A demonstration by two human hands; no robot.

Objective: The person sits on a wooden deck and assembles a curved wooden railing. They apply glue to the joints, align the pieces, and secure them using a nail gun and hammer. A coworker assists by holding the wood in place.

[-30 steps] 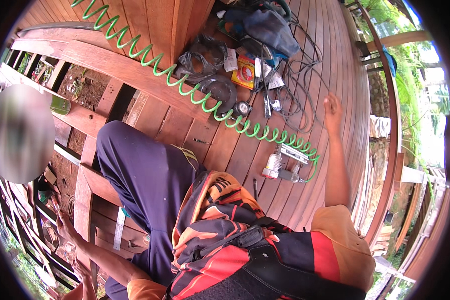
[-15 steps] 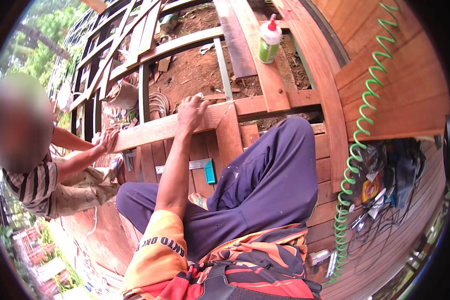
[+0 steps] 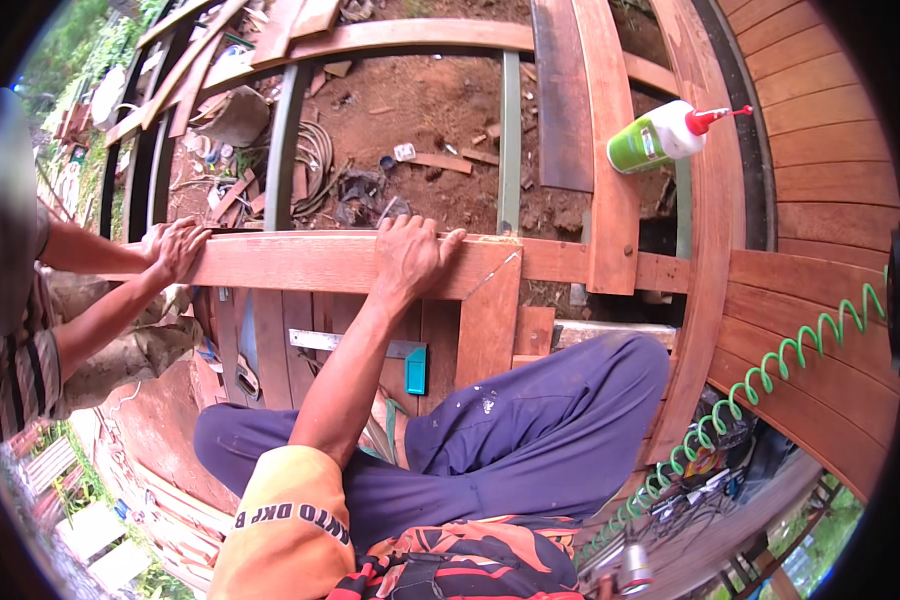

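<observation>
My left hand (image 3: pixel 413 262) is closed over a long reddish wooden board (image 3: pixel 300 262), its fingers curled over the far edge. A small pale piece (image 3: pixel 394 207) shows just beyond my fingertips; I cannot make out what it is. The board's right end meets a shorter wooden piece (image 3: pixel 489 330) along a slanted joint. A co-worker's two hands (image 3: pixel 175 248) rest on the left part of the same board. Below it, a try square (image 3: pixel 416 369) with a teal handle and a steel blade lies on the slats. My right hand is out of view.
A green and white glue bottle (image 3: pixel 660 138) with a red nozzle stands on a plank at the upper right. Beyond the board, metal beams (image 3: pixel 510 140) span bare soil with scraps and a coiled hose (image 3: pixel 313 160). A green coiled air hose (image 3: pixel 785 358) crosses the right side.
My view has shifted, so the board looks more level and the bottle appears tilted. My left hand stays on the board near the joint. The co-worker's hands remain on its left part.
</observation>
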